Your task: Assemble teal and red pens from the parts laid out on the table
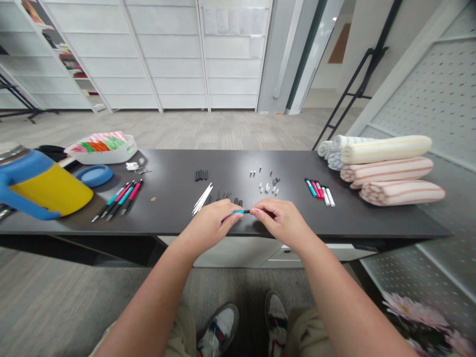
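Both my hands meet over the near edge of a dark table. My left hand is closed round the teal end of a pen, and my right hand pinches its black end between thumb and fingertips. Just behind the hands lie a bundle of white refill tubes and several small black pen parts. Small springs and tips lie further back to the right.
Assembled teal and pink pens lie at the left, pen barrels at the right. Rolled striped towels stack at the far right. A yellow and blue jug, a blue lid and a white basket stand at the left.
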